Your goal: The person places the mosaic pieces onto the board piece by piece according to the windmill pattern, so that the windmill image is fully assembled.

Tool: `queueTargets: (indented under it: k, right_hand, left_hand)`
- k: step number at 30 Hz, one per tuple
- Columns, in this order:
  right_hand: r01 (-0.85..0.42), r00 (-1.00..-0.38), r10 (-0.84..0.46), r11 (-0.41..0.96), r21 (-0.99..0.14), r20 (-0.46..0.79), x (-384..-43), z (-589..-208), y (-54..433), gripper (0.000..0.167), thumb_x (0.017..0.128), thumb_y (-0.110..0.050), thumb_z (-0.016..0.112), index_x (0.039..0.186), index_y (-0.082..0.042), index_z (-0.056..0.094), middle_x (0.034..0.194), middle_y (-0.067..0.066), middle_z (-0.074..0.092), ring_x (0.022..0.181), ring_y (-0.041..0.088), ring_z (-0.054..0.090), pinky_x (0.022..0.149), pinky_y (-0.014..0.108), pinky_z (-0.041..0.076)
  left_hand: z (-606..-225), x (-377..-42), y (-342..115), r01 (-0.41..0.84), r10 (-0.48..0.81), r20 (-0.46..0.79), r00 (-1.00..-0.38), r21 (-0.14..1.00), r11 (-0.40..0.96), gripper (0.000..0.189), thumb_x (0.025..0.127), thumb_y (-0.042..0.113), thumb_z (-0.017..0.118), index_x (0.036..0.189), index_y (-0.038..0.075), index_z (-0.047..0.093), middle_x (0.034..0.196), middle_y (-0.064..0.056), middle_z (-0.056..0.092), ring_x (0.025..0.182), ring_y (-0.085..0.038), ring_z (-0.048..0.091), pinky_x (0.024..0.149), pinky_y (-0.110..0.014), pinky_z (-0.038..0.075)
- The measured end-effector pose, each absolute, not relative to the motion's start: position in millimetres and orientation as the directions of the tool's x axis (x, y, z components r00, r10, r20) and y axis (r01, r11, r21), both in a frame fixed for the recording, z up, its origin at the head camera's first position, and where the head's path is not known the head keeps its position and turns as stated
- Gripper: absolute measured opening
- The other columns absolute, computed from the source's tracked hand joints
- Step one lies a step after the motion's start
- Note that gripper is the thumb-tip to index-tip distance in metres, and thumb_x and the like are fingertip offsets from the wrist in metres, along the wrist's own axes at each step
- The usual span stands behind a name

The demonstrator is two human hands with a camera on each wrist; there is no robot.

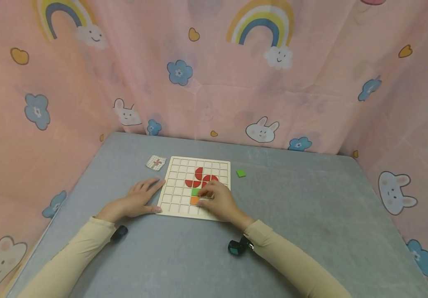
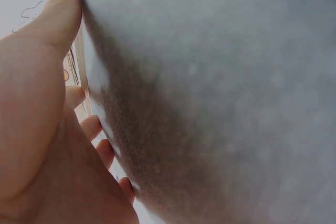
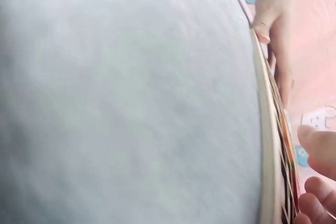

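A pale square grid board (image 1: 176,176) lies on the table with red quarter-round pieces (image 1: 198,174) in a pinwheel. Below them sit a green square tile (image 1: 195,191) and an orange square tile (image 1: 194,200). My left hand (image 1: 135,201) rests at the board's left side, fingers extended, thumb at its near left corner and index fingertip on its edge. My right hand (image 1: 219,201) is over the board's lower right, thumb and fingertips right at the green and orange tiles. Its thumb (image 3: 317,148) and bent fingers stand apart in the right wrist view, nothing visible between them.
A small card (image 1: 156,162) with a red pinwheel pattern lies beyond my left hand. A loose green tile (image 1: 241,173) lies right of the board on the grey tabletop (image 1: 310,215). A pink patterned curtain (image 1: 214,95) encloses the table's back and sides.
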State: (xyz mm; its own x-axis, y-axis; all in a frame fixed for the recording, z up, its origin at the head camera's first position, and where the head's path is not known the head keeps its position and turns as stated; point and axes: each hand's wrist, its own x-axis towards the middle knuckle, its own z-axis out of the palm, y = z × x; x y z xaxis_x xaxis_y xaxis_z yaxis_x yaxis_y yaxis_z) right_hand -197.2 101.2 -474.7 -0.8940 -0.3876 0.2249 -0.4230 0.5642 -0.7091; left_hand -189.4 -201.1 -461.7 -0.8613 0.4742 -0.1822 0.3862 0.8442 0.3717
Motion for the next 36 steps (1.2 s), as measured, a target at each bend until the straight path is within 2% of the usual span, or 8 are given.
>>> queueTargets:
  k: [8, 17, 21, 26, 32, 36]
  right_hand:
    - [-0.430, -0.888, -0.385, 0.508, -0.746, 0.250, -212, -470, 119, 0.022, 0.081, -0.018, 0.082, 0.100, -0.008, 0.076, 0.096, 0.008, 0.067, 0.087, 0.019, 0.060, 0.074, 0.024, 0.050]
    - [-0.266, -0.961, -0.224, 0.569, -0.778, 0.165, -241, -463, 159, 0.028, 0.087, -0.023, 0.077, 0.112, -0.010, 0.073, 0.108, 0.012, 0.066, 0.094, 0.024, 0.060, 0.080, 0.035, 0.049]
    - [-0.228, -0.972, -0.184, 0.584, -0.779, 0.146, -256, -462, 179, 0.033, 0.087, -0.022, 0.077, 0.117, -0.009, 0.072, 0.116, 0.015, 0.065, 0.103, 0.029, 0.060, 0.087, 0.043, 0.052]
    - [-0.253, -0.965, -0.212, 0.596, -0.762, 0.155, -273, -469, 206, 0.039, 0.086, -0.020, 0.078, 0.122, -0.006, 0.069, 0.125, 0.017, 0.063, 0.112, 0.033, 0.059, 0.096, 0.050, 0.050]
    - [-0.247, -0.959, -0.263, 0.586, -0.772, 0.107, -285, -478, 228, 0.043, 0.086, -0.021, 0.078, 0.126, -0.009, 0.068, 0.130, 0.015, 0.059, 0.120, 0.031, 0.054, 0.104, 0.050, 0.045]
    - [-0.225, -0.959, -0.277, 0.599, -0.769, 0.065, -288, -481, 236, 0.045, 0.086, -0.022, 0.078, 0.128, -0.011, 0.067, 0.132, 0.012, 0.057, 0.121, 0.029, 0.051, 0.105, 0.049, 0.041]
  left_hand:
    - [-463, -189, -202, 0.389, 0.478, -0.185, -0.859, 0.373, 0.843, 0.093, 0.089, 0.054, 0.064, 0.159, 0.013, 0.019, 0.163, -0.021, 0.016, 0.145, -0.049, 0.022, 0.114, -0.068, 0.019]
    - [-462, -189, -202, 0.386, 0.477, -0.188, -0.859, 0.375, 0.843, 0.093, 0.089, 0.054, 0.064, 0.159, 0.013, 0.019, 0.163, -0.021, 0.015, 0.146, -0.049, 0.021, 0.114, -0.069, 0.019]
    - [-461, -189, -202, 0.391, 0.481, -0.182, -0.858, 0.378, 0.840, 0.093, 0.089, 0.053, 0.065, 0.159, 0.012, 0.020, 0.163, -0.021, 0.016, 0.145, -0.049, 0.022, 0.113, -0.069, 0.019]
    - [-462, -189, -202, 0.389, 0.481, -0.189, -0.856, 0.378, 0.840, 0.092, 0.089, 0.051, 0.065, 0.158, 0.011, 0.020, 0.162, -0.021, 0.016, 0.145, -0.050, 0.021, 0.113, -0.069, 0.018]
    - [-464, -190, -203, 0.388, 0.481, -0.189, -0.856, 0.381, 0.839, 0.092, 0.089, 0.052, 0.065, 0.159, 0.012, 0.020, 0.163, -0.021, 0.016, 0.145, -0.050, 0.021, 0.114, -0.069, 0.018]
    - [-464, -190, -202, 0.386, 0.482, -0.181, -0.857, 0.392, 0.835, 0.094, 0.088, 0.053, 0.066, 0.159, 0.012, 0.020, 0.163, -0.022, 0.015, 0.145, -0.050, 0.020, 0.114, -0.069, 0.017]
